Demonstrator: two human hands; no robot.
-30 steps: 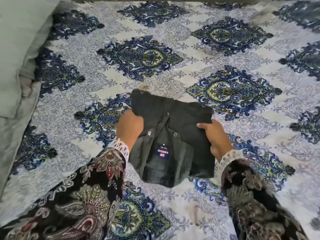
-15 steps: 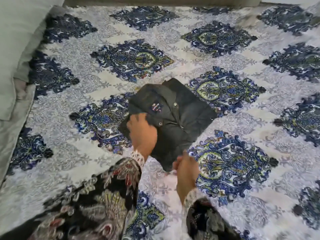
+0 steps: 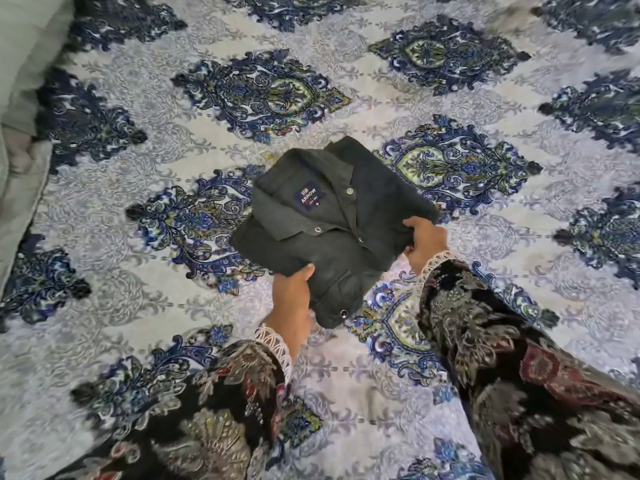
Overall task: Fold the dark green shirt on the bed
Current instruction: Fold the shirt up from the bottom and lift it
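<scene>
The dark green cotton shirt (image 3: 332,230), folded into a compact square with its collar and label facing up, is lying on the blue-and-white patterned bed (image 3: 346,64). The left hand (image 3: 294,303) is gripping its near edge, while the right hand (image 3: 424,242) is pinching its right corner.
</scene>
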